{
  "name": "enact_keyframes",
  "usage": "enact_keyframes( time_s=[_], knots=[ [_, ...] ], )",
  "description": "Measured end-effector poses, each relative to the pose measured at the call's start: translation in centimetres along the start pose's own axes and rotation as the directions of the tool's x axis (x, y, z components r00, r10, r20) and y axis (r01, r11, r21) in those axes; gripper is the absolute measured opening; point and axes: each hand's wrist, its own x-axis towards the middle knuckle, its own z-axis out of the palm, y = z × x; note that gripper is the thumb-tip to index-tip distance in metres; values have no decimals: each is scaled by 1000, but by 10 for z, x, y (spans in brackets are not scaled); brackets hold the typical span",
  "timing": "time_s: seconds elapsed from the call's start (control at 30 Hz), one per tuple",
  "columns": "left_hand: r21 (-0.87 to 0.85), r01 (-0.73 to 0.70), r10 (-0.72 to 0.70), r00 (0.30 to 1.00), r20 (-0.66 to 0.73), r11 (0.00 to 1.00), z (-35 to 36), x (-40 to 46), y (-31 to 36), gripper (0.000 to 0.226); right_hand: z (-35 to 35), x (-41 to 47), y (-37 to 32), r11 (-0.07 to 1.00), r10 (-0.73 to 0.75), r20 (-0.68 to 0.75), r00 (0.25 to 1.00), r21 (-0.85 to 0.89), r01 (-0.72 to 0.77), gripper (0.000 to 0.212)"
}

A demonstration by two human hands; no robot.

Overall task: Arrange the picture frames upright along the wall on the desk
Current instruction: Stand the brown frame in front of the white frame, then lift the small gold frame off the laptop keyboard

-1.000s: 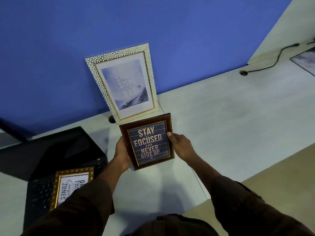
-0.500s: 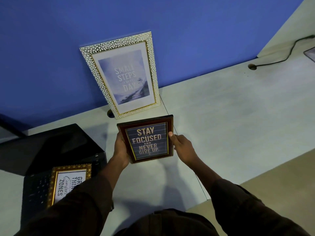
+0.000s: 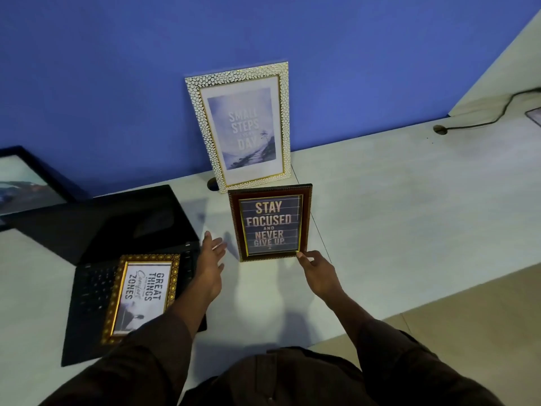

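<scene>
picture frames are what i see all over this desk [image 3: 395,218]. the brown frame [image 3: 270,222] that says "stay focused and never give up" stands upright on the desk, right in front of the white pebbly frame [image 3: 241,126]. that white one leans on the blue wall [image 3: 263,33] behind it. the two look like they nearly touch, but i can't be sure from up here.

my right hand [image 3: 319,273] is at the brown frame's bottom right corner. the fingertips [image 3: 303,256] pinch or press that corner lightly; the hand is not wrapped around it. my left hand [image 3: 209,263] is open and flat, fingers spread, just left of the brown frame and holding nothing. it does not touch the frame.

the gold frame [image 3: 143,295] lies flat on the keyboard of the open black laptop [image 3: 117,230], off to the left. a dark frame [image 3: 26,180] sits at the far left by the wall. a cable [image 3: 503,109] runs into a hole in the desk far right.
</scene>
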Motion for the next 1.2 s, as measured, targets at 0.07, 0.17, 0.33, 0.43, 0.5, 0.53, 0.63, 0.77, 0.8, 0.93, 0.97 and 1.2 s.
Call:
enact_keyframes(
  time_s=[0.07, 0.17, 0.33, 0.43, 0.5, 0.53, 0.63, 0.77, 0.8, 0.93, 0.97, 1.2],
  knots=[
    [18, -14, 14, 1000, -5, 1000, -18, -8, -7, 64, 12, -10, -4, 999, -31, 29, 999, -10, 32, 54],
    [49, -56, 59, 996, -65, 997, -47, -18, -15, 59, 36, -18, -15, 997, -74, 103, 992, -30, 78, 50],
    [86, -161, 176, 960, -217, 983, -105, -33, -20, 31, 91, -26, -38, 994, -89, 240, 967, -39, 101, 52],
    [107, -257, 277, 915, -293, 961, -154, -43, -24, 28, 129, -34, -56, 990, -123, 310, 943, -29, 138, 52],
    [91, -221, 238, 920, -311, 971, -184, -50, -26, 28, 154, -39, -69, 989, -142, 342, 929, 5, 149, 47],
    [89, -202, 220, 921, -321, 975, -196, -51, -27, 28, 163, -42, -76, 988, -147, 355, 923, 13, 152, 45],
    [118, -192, 223, 907, -359, 974, -233, -48, -26, 25, 193, -52, -96, 983, -164, 393, 905, -8, 181, 39],
    [183, -160, 217, 908, -359, 970, -278, -32, -22, 25, 233, -67, -118, 980, -146, 389, 910, -70, 187, 30],
    [199, -143, 205, 920, -334, 969, -287, -28, -22, 28, 242, -72, -121, 984, -121, 383, 916, -76, 161, 29],
    [228, -2, 46, 981, -190, 974, -310, -7, -20, 29, 270, -76, -123, 992, -51, 252, 966, -95, 77, 36],
    [247, 32, 2, 991, -135, 968, -319, -1, -20, 27, 279, -78, -124, 995, -44, 210, 977, -75, 61, 35],
    [366, 28, -72, 992, 107, 930, -345, 17, -11, 32, 305, -93, -120, 969, -1, 162, 987, 244, -39, 23]
  ],
)
